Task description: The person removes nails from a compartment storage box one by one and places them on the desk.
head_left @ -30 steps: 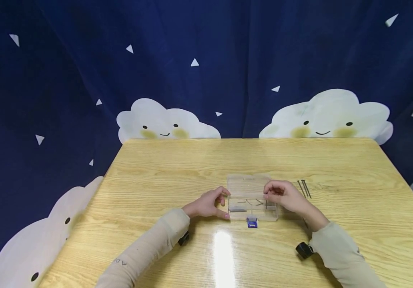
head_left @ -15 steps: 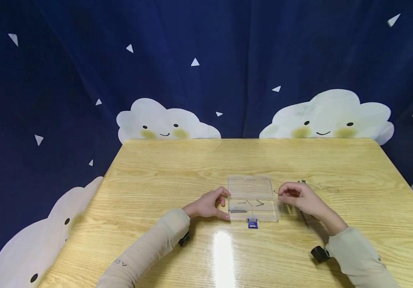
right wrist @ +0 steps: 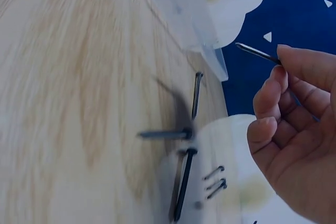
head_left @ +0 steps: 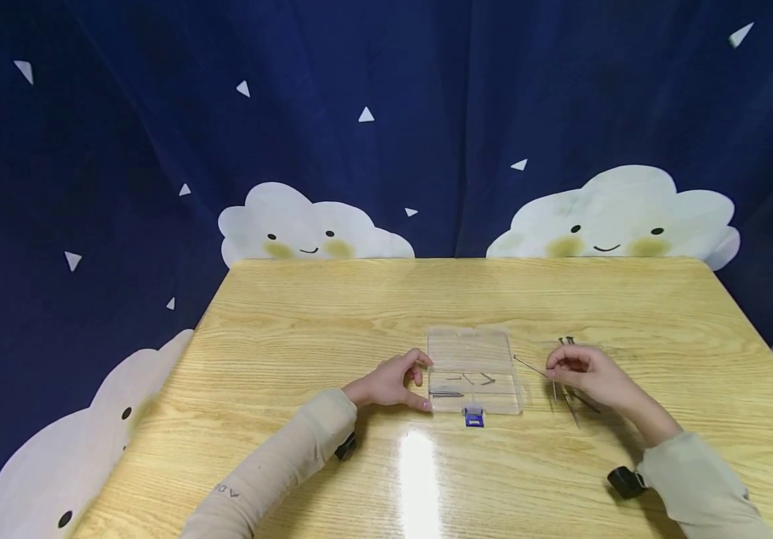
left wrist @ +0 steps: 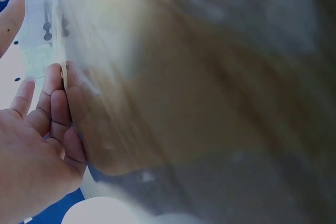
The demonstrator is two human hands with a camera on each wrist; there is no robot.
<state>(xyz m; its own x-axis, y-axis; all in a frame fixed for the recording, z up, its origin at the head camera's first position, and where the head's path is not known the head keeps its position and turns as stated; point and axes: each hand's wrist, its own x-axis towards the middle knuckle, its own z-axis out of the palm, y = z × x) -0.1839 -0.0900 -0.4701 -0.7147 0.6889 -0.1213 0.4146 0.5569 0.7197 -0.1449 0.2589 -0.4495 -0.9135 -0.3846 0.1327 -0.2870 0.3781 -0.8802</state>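
A clear plastic box (head_left: 470, 350) lies with its lid tipped back and a blue latch (head_left: 474, 418) at its front. Small nails (head_left: 470, 379) sit in its back row; longer nails (head_left: 446, 394) lie in the front left compartment. My left hand (head_left: 392, 380) holds the box's left end, thumb at the front corner and index finger near the hinge. To the right of the box, my right hand (head_left: 589, 378) pinches a long nail (right wrist: 257, 52) between thumb and index finger, raised over the table. Loose nails (right wrist: 185, 184) lie beneath and beside that hand, partly hidden in the head view.
A wood-grain table (head_left: 305, 314) carries everything. Behind it hangs a dark blue curtain (head_left: 427, 112) printed with white clouds. Nail heads (head_left: 565, 340) show just behind my right hand. Small black cameras (head_left: 626, 483) are strapped at both wrists.
My right hand has moved right, from over the box's right end to above the loose nails, with the long nail in its fingertips. My left hand has stayed at the box.
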